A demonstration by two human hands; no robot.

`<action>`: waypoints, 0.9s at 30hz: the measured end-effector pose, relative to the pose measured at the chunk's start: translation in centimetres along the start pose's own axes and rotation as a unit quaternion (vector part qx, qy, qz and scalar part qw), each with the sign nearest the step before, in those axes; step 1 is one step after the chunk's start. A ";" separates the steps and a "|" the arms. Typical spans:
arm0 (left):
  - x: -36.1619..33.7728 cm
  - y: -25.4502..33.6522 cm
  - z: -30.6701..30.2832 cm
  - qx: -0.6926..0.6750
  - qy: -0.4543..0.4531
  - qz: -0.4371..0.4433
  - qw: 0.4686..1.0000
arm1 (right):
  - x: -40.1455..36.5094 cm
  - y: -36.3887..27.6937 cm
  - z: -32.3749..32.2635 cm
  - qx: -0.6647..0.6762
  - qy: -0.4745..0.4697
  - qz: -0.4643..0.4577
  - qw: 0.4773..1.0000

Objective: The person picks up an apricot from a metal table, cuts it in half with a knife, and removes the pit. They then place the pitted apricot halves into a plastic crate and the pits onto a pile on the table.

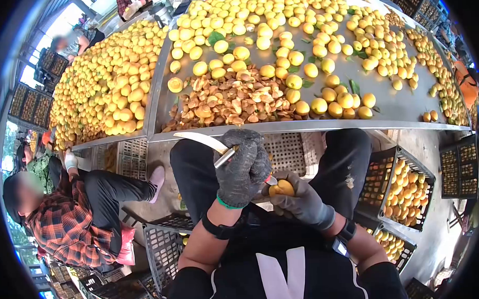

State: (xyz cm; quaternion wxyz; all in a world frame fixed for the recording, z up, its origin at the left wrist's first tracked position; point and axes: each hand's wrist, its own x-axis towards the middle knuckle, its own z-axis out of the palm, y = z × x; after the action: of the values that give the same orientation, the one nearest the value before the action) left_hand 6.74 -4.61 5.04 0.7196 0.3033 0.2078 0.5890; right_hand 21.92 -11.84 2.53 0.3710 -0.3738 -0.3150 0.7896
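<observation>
My left hand (242, 168), in a dark knit glove with a green cuff, is closed around a small knife (273, 181). The knife's red collar and short tip show by the thumb, right at the fruit. From the fist's other side stick out a silver handle end (225, 157) and a pale curved blade-like piece (201, 142). In my right hand (303, 200), gloved in grey, sits a yellow-orange apricot (282, 188) with a dark seam facing up. Both hands are close together above my lap, just short of the table's near edge.
Yellow apricots (235, 23) and a pile of brownish cut pieces (237, 97) lie on the metal table (391, 102). Left of a divider is another apricot heap (115, 75). Fruit crates (404, 191) stand at my right. A person in a plaid shirt (68, 221) sits at my left.
</observation>
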 end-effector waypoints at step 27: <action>-1.5 1.9 0.2 0.003 0.010 -0.125 0.992 | 0.1 -1.1 2.2 -0.013 -0.103 0.046 0.994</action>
State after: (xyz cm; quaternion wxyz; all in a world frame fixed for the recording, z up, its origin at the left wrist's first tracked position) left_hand 5.20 -5.86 6.41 0.7844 0.2713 0.2535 0.4968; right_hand 20.51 -11.66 4.51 0.2951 -0.3093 -0.3440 0.8360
